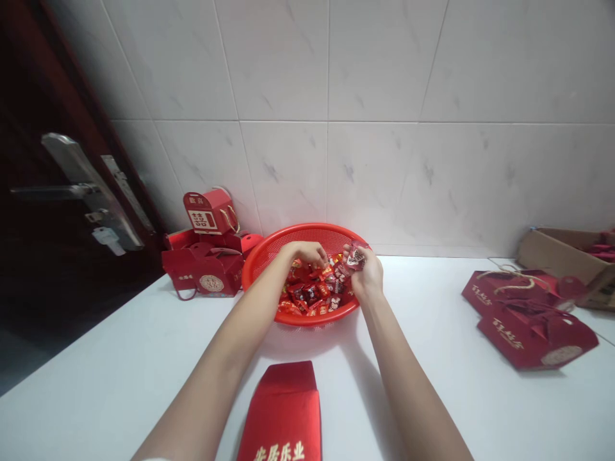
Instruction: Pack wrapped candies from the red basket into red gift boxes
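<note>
A red plastic basket [307, 228] with perforated walls holds many wrapped candies [312, 293] in red, orange and dark wrappers. My left hand [307, 252] reaches over the rim with its fingers curled down at the candies; whatever is between the fingertips is hidden. At the basket's right side, my right hand [369, 274] is closed around wrapped candies [355, 257] with dark red and white wrappers. Nearer to me, between my forearms, lies a red pouch [283, 416] with gold characters, partly cut off by the lower edge.
Red gift boxes [211, 272] are stacked left of the basket. On the right are more red gift boxes [533, 326] with handles and a cardboard box [552, 253]. A tiled wall [375, 166] backs the white table [158, 365]; a dark door [43, 256] stands at left.
</note>
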`<action>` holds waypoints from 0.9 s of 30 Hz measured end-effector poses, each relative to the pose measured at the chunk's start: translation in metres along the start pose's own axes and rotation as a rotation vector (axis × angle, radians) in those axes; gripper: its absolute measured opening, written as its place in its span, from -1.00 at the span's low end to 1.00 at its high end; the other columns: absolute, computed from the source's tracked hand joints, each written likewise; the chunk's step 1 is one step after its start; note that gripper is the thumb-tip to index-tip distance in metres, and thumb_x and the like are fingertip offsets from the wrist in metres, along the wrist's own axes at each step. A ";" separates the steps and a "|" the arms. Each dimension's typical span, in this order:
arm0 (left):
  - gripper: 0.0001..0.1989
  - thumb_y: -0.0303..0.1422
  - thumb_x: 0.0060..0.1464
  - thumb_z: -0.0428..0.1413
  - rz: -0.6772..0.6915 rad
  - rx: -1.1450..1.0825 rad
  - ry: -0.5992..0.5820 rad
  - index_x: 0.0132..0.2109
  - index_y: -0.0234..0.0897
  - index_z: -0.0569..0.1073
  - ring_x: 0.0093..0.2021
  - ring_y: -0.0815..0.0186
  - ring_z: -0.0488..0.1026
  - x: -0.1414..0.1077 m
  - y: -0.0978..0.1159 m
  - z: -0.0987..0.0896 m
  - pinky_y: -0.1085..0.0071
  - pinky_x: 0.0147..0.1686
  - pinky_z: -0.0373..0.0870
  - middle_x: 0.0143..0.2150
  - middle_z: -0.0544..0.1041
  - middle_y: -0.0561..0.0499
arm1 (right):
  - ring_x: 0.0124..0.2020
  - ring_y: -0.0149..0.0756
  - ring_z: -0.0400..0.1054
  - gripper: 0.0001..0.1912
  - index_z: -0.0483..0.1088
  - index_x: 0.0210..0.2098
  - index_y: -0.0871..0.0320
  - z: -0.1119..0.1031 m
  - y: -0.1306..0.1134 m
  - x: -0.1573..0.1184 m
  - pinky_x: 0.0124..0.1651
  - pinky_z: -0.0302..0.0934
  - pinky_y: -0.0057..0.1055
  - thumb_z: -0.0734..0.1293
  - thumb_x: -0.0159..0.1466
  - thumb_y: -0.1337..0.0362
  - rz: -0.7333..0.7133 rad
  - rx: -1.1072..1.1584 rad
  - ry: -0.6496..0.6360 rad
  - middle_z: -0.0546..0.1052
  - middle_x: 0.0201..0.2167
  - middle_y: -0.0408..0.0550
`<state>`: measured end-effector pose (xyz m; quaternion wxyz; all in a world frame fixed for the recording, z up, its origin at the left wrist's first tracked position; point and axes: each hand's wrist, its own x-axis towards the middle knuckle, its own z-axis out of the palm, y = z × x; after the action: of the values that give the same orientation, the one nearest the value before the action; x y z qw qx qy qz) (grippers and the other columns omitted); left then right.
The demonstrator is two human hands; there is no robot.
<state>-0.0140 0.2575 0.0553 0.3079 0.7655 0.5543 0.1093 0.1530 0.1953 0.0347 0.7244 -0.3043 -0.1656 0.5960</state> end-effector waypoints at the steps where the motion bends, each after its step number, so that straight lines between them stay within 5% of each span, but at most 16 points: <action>1: -0.63 -0.19 0.28 0.15 0.003 0.004 -0.012 0.12 -0.33 0.46 0.03 0.06 0.48 0.003 0.000 -0.001 0.10 -0.01 0.51 0.10 0.48 -0.08 | -0.52 -0.39 0.44 -0.95 0.40 -0.49 0.16 0.000 0.000 0.000 -0.51 0.29 -0.53 0.32 0.04 0.42 0.000 0.000 0.000 0.60 -0.55 -0.13; 7: -0.63 -0.20 0.28 0.14 0.004 0.049 -0.109 0.11 -0.33 0.46 0.00 0.09 0.49 0.018 0.006 -0.010 0.11 -0.03 0.52 0.09 0.48 -0.09 | -0.52 -0.40 0.45 -0.95 0.40 -0.49 0.16 0.000 0.000 0.000 -0.52 0.29 -0.54 0.32 0.04 0.42 -0.004 -0.011 0.001 0.60 -0.54 -0.13; 11: -0.83 -0.43 0.13 0.21 0.000 0.085 -0.162 -0.10 -0.30 0.58 -0.18 0.28 0.52 0.019 0.011 -0.017 0.39 -0.17 0.47 -0.13 0.59 0.00 | -0.54 -0.40 0.44 -0.95 0.39 -0.49 0.15 -0.001 -0.001 0.002 -0.54 0.28 -0.54 0.33 0.03 0.41 -0.001 -0.023 0.004 0.60 -0.56 -0.14; 18: -0.85 -0.40 -0.16 0.20 -0.131 0.154 -0.286 -0.36 -0.32 0.60 -0.42 0.28 0.49 -0.023 0.002 -0.032 0.45 -0.39 0.40 -0.47 0.57 0.01 | -0.57 -0.42 0.43 -0.95 0.37 -0.51 0.14 -0.004 0.001 0.006 -0.56 0.26 -0.56 0.31 0.03 0.40 0.024 -0.013 0.026 0.59 -0.58 -0.17; 21: -0.79 -0.35 -0.24 0.26 -0.253 0.306 -0.400 -0.34 -0.28 0.62 -0.33 0.18 0.55 -0.050 -0.002 -0.029 0.40 -0.32 0.45 -0.41 0.62 -0.03 | -0.55 -0.38 0.44 -0.96 0.37 -0.50 0.13 -0.004 0.003 0.006 -0.58 0.25 -0.54 0.33 0.01 0.38 0.028 -0.019 0.011 0.60 -0.56 -0.16; 25: -0.41 -0.28 -0.28 0.33 -0.212 0.611 -0.332 0.03 -0.19 0.60 -0.11 0.06 0.55 -0.073 0.007 -0.010 0.33 -0.13 0.46 -0.11 0.65 -0.11 | -0.58 -0.40 0.41 -0.96 0.38 -0.49 0.12 -0.002 0.004 0.003 -0.61 0.22 -0.55 0.32 0.01 0.37 0.018 -0.021 0.002 0.59 -0.58 -0.19; 27: -0.37 -0.25 -0.23 0.32 -0.189 0.713 -0.331 0.10 -0.21 0.57 -0.03 -0.02 0.54 -0.077 0.015 0.001 0.27 -0.07 0.46 0.01 0.61 -0.18 | -0.59 -0.41 0.40 -0.97 0.38 -0.50 0.13 -0.002 0.003 0.001 -0.62 0.20 -0.56 0.32 0.01 0.37 0.016 -0.024 -0.001 0.59 -0.58 -0.18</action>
<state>-0.0299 0.1835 0.0766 0.1167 0.7773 0.5684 -0.2432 0.1516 0.1963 0.0312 0.7158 -0.3140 -0.1705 0.6000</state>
